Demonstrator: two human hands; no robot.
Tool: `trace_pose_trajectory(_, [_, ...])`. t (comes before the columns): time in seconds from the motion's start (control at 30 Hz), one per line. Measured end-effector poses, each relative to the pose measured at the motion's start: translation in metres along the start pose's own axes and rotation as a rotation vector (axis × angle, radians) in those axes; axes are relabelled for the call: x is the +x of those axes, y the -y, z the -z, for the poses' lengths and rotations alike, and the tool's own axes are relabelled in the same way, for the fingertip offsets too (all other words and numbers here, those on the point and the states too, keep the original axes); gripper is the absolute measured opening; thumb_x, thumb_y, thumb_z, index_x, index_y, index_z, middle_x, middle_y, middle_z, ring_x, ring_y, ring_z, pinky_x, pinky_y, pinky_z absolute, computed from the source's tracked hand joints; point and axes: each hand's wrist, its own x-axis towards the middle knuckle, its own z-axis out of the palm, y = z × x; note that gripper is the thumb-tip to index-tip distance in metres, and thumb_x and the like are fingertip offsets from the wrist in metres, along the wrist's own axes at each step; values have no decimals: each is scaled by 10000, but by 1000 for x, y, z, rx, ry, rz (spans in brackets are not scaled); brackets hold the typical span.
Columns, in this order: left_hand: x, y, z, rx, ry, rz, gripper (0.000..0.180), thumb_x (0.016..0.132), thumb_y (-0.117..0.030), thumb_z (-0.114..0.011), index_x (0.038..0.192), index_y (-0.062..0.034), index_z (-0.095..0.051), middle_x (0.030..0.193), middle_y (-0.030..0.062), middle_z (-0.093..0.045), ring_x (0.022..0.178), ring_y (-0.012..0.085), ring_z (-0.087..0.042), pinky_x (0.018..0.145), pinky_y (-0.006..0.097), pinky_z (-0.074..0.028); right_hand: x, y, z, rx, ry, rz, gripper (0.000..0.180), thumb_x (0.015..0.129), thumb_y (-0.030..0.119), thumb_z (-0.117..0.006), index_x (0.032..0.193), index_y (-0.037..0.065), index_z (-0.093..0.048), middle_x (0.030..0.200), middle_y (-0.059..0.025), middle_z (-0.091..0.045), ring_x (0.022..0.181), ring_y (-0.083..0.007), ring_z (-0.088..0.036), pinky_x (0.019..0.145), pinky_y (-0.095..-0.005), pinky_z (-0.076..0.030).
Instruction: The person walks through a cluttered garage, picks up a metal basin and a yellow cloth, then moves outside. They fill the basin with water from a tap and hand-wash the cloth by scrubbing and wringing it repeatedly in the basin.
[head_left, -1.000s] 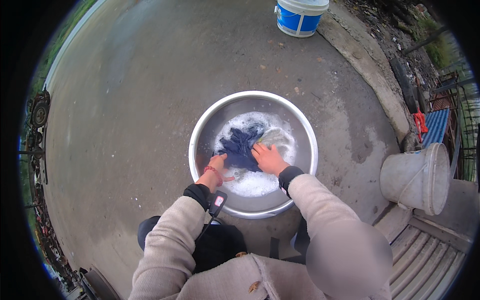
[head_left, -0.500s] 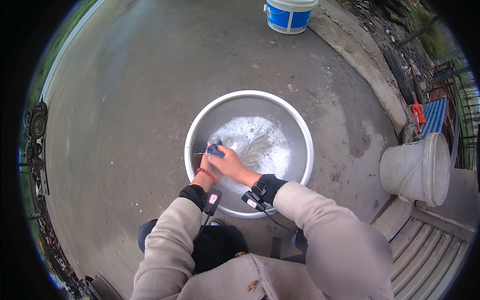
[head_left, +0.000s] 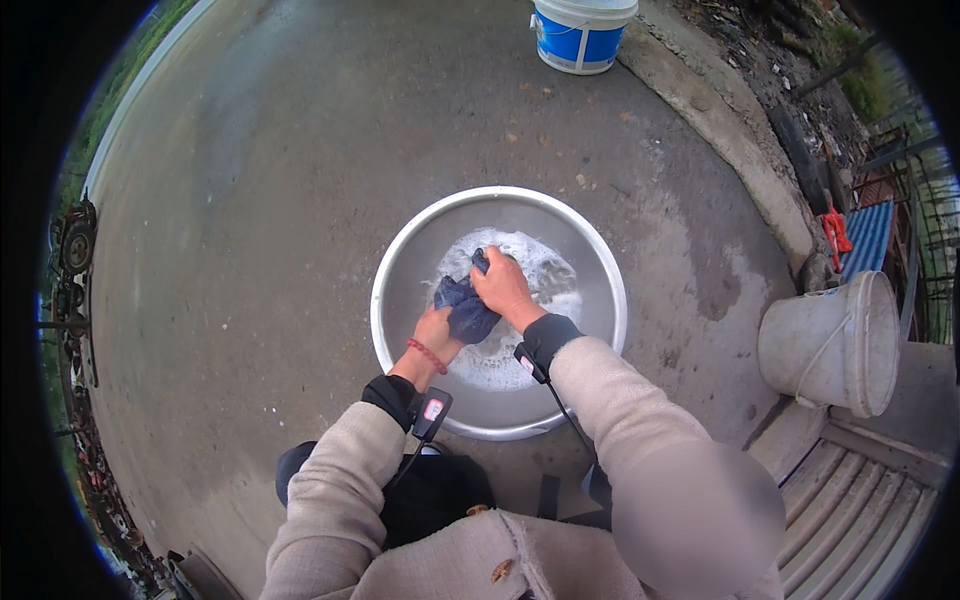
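A wet, dark blue cloth [head_left: 466,310] is bunched between my two hands over a round metal basin [head_left: 376,312]. My left hand [head_left: 432,335], a red bead bracelet at its wrist, grips the cloth's lower left part. Closed round the upper right end is my right hand [head_left: 507,287], with a small tip of fabric poking out past its fingers. Below them, soapy water with white foam [head_left: 556,268] covers the bottom of the basin. The exact garment cannot be made out.
A blue and white bucket [head_left: 582,40] stands at the far edge on the concrete ground. To the right, a white bucket [head_left: 815,345] lies tilted beside a slatted surface [head_left: 850,510]. Rubble borders the concrete at upper right, near a red object [head_left: 836,232].
My hands, close together at the basin's left side before, are now farther apart. The right hand has moved up and right, and the cloth, balled up earlier, is spread more between them.
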Motion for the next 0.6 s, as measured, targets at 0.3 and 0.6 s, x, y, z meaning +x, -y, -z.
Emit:
trace_pose_trajectory(0.3, [5, -23, 27, 275, -340, -89, 413, 694, 62, -660, 1086, -53, -596, 957, 34, -624, 887, 203, -592, 823, 313, -460, 66, -47, 88, 191, 695, 238, 330, 779, 11, -578, 1091, 118, -579, 950, -81, -687, 931, -225, -623, 885, -385, -413])
trace_pose_trajectory(0.6, [2, 2, 44, 1490, 6, -61, 406, 658, -285, -774, 997, -102, -646, 1414, 214, -389, 1332, 341, -350, 1080, 355, -313, -24, -41, 43, -668, 601, 209, 556, 801, 90, -567, 1323, 258, -479, 1483, -9, -304, 1389, -266, -204, 999, -630, -271])
